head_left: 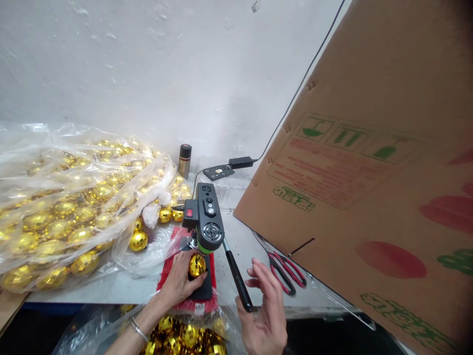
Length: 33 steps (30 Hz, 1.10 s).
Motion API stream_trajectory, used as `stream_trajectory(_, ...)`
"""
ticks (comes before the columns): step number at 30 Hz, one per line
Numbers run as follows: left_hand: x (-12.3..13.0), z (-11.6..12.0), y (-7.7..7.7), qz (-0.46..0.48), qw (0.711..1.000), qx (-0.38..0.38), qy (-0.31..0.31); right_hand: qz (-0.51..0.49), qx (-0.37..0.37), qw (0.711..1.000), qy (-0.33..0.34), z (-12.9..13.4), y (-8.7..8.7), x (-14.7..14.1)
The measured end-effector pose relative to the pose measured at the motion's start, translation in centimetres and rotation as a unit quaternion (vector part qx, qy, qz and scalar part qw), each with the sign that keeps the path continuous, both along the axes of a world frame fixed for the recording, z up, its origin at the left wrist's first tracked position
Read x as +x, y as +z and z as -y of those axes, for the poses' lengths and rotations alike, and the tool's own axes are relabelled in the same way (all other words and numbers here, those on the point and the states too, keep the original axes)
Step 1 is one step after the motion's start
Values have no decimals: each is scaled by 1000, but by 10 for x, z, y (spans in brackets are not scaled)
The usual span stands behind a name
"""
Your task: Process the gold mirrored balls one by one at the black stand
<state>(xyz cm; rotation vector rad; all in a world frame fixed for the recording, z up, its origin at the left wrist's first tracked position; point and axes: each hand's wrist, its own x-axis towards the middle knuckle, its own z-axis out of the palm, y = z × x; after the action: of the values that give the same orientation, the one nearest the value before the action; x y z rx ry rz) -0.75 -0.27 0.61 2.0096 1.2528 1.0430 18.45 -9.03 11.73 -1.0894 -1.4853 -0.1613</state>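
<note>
My left hand (178, 282) has its fingers and thumb closed around a gold mirror ball (197, 266). The ball sits over the dark base (204, 292) of a small black bench press (210, 209), just below the press head. From the press a lever with a black handle (238, 280) slants toward me. Beside the end of that handle is my right hand (265, 310), fingers apart and slightly curled, its thumb at the handle; whether it touches is unclear. A red sheet (165, 281) lies beneath the press.
Clear plastic bags (84, 197) full of gold balls cover the left of the table. Loose balls (138, 241) lie near them, and more (173, 342) fill a bag below the table edge. Red-handled pliers (286, 271), a spray can (185, 160), a power adapter (242, 162) and a large carton (332, 207) stand around.
</note>
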Motion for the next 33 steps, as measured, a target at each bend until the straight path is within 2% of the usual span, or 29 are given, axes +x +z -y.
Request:
stream_trajectory(3,1,1,2,-6,1000,-20,-1,47,61,996,44,-16,22,-13)
stream_trajectory(6,3,1,1,0,1000,-23,9,55,56,993,86,-28,32,-25)
stream_trajectory(9,5,2,0,7,999,-28,17,16,61,994,88,-37,23,-36)
stream_trajectory(13,7,4,-1,9,999,-46,16,-16,108,992,60,-43,-4,-48)
stream_trajectory(17,10,5,-4,14,999,-44,29,-67,99,992,36,-42,-21,-55)
stream_trajectory(27,13,5,-9,23,999,-31,33,-103,93,990,-20,-41,-21,-64)
stream_trajectory(33,15,4,-9,26,998,-35,34,-104,112,988,-14,-42,-27,-64)
